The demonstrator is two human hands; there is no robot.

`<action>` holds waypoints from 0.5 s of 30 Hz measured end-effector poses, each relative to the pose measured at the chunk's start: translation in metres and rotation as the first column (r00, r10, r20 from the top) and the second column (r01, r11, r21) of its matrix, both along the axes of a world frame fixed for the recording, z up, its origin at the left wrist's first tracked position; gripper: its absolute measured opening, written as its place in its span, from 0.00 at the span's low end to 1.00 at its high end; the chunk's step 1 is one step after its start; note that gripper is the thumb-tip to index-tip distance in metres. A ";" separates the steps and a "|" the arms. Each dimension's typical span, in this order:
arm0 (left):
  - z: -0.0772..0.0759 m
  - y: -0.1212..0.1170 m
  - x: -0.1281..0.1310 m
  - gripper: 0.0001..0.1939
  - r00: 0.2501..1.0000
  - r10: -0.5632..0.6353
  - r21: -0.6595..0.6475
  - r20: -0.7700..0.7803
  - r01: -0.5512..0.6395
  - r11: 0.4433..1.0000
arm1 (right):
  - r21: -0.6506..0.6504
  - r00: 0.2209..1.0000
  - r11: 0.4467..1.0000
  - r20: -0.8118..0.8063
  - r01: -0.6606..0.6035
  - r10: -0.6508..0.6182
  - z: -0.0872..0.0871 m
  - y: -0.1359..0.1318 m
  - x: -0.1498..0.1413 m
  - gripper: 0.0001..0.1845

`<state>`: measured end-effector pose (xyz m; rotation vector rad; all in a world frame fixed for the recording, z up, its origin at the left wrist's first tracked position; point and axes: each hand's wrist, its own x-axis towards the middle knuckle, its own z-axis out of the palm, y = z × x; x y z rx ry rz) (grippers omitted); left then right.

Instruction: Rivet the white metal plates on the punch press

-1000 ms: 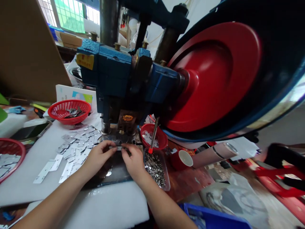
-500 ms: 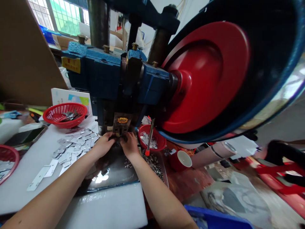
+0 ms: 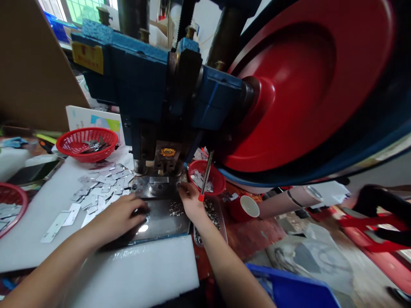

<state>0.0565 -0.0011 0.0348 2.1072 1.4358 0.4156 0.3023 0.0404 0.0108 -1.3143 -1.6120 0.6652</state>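
Note:
My left hand [image 3: 123,214] hovers over the left part of a dark, shiny plate [image 3: 157,214], its fingers bent and apart, with nothing visible in them. My right hand [image 3: 192,203] is at the right end of the press's metal die base [image 3: 146,186]; its fingers point towards the base, slightly apart, and their undersides are hidden. Between the hands, a small bright metal piece [image 3: 159,179] lies on the die base, below the punch block [image 3: 167,156]. Small metal bits [image 3: 176,208] are scattered on the shiny plate near my right hand.
The blue press [image 3: 138,81] carries a large red wheel [image 3: 298,90]. Flat metal plates [image 3: 102,188] lie heaped at left, near a red basket [image 3: 70,149]. At right are another red basket [image 3: 220,184], a red-tipped rod [image 3: 205,177], a cup [image 3: 248,207] and a blue bin [image 3: 289,286].
Both hands have moved away from under the punch: the left back and to the left, the right out to the right. The die base now shows between them. The camera view has shifted.

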 end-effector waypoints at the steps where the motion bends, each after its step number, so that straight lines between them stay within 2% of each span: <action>1: -0.003 -0.007 -0.001 0.12 0.999 -0.030 -0.004 -0.039 0.030 1.000 | -0.018 1.000 1.000 0.007 0.000 0.000 -0.001 -0.003 0.004 0.08; 5: -0.013 -0.018 0.001 0.11 0.996 -0.021 0.012 -0.084 0.022 1.000 | -0.006 0.998 1.000 0.060 -0.001 0.002 -0.003 -0.007 0.010 0.09; 9: -0.019 -0.015 0.003 0.09 1.000 -0.010 0.068 -0.023 0.012 0.998 | 0.091 0.973 0.996 0.233 -0.021 -0.001 -0.004 -0.006 0.010 0.09; 15: -0.017 -0.017 0.007 0.07 0.999 -0.012 0.109 -0.047 0.017 0.994 | 0.151 0.830 0.983 0.557 -0.106 0.004 -0.002 -0.005 0.005 0.09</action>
